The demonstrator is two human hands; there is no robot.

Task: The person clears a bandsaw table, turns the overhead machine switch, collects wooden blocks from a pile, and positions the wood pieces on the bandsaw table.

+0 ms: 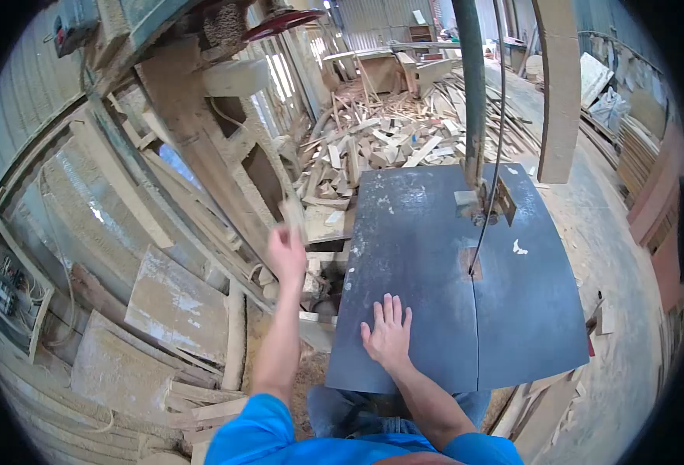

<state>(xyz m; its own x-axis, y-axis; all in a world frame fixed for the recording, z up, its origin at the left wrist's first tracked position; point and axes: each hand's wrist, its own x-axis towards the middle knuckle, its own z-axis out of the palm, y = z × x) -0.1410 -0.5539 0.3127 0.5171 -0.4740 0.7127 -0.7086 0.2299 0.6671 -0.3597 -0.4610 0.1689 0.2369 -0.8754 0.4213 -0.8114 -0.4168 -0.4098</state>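
My left hand (286,254) is raised to the left of the band saw table (416,240), its fingers closed. From its top juts a pale, motion-smeared piece of wood (293,218), pinched in the fingers. My right hand (388,335) lies flat on the table's near left part, fingers spread, with nothing in it. The thin saw blade (483,240) runs down through the table to the right of and beyond that hand. A blade guide (485,206) hangs above the table.
Beyond the table lies a large heap of wood offcuts (388,139). The saw's dusty wooden frame (202,147) stands at left, near leaning boards (177,306). A plank (557,93) rises at the back right. Stacked boards (638,151) line the right side.
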